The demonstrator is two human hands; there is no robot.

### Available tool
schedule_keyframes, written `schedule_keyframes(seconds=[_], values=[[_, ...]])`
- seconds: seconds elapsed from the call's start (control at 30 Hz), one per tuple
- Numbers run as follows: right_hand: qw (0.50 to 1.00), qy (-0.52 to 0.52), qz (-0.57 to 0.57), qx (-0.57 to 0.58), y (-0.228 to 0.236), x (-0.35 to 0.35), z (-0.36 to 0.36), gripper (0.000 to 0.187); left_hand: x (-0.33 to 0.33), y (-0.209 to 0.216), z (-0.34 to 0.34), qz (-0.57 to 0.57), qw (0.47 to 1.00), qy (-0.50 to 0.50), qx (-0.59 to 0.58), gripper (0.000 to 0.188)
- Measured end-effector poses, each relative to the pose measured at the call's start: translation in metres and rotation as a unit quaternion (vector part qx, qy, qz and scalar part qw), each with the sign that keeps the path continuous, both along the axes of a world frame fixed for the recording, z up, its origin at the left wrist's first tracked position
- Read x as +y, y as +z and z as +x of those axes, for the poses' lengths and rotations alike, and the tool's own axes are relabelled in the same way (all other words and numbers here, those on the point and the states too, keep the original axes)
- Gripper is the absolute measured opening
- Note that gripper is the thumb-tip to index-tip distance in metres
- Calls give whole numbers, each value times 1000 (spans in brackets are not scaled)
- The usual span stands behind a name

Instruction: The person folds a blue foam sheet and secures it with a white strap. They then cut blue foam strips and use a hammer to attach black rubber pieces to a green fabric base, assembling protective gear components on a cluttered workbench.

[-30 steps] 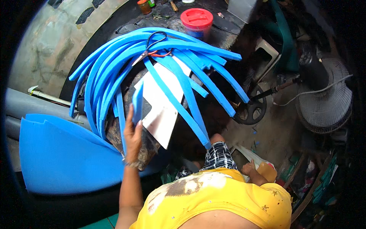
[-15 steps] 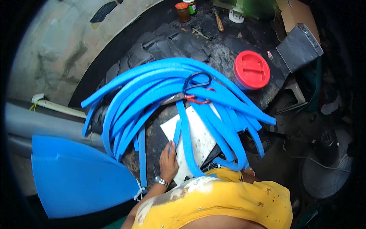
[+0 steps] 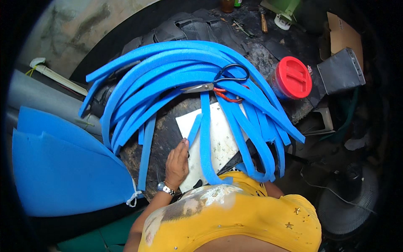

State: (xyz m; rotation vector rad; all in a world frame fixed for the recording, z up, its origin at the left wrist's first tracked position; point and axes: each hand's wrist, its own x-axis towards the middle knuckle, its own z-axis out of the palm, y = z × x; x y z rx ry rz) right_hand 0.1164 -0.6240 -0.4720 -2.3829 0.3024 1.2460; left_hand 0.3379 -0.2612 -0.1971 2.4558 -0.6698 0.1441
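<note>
The left hand (image 3: 177, 164) lies flat on the dark counter (image 3: 163, 138), palm down at the left edge of the white board (image 3: 220, 140). Its fingers (image 3: 183, 146) are stretched out and close together, gripping nothing; the fingertips reach the lower end of a short blue foam strip (image 3: 194, 129) that lies slanting across the board's left side. A wristwatch (image 3: 166, 188) sits on that wrist. The right hand is hidden below the person's yellow shirt (image 3: 235, 218), so whether it is open or holding something cannot be told.

Above the board a heap of long blue foam strips (image 3: 168, 69) arches over the counter, its ends hanging down to the left and right of the board. One long strip (image 3: 205, 143) runs straight down across the board's middle toward the shirt. A pair of scissors (image 3: 222, 82) with black and red handles rests on the heap just above the board's top edge, blades pointing left. To the right of the board stands a jar with a red lid (image 3: 292, 77), touching the heap's right edge. Well to the left of the board, beyond the counter's rim, lie large blue foam sheets (image 3: 63, 168) over a grey pipe (image 3: 46, 105). A fan (image 3: 350, 201) stands on the floor to the lower right of the board.
</note>
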Motion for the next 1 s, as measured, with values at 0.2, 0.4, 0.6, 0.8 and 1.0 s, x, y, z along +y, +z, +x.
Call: schedule_keyframes(seconds=[0.2,0.4,0.6,0.8,1.0], values=[[986,40,-50,153,150,-42,28,28,-2,0,-6,1,999,-9,-38,70],[950,-237,136,-149,407,-48,85,31,-11,11,-9,-93,990,33,-105,72],[773,204,319,-509,355,69,224,41,-42,2,-20,-118,989,60,-62,66],[694,268,202,-637,274,116,257,48,-40,-6,-22,-99,993,64,-32,45],[651,241,212,-688,264,128,251,39,-42,-6,-24,-63,991,112,-34,45]])
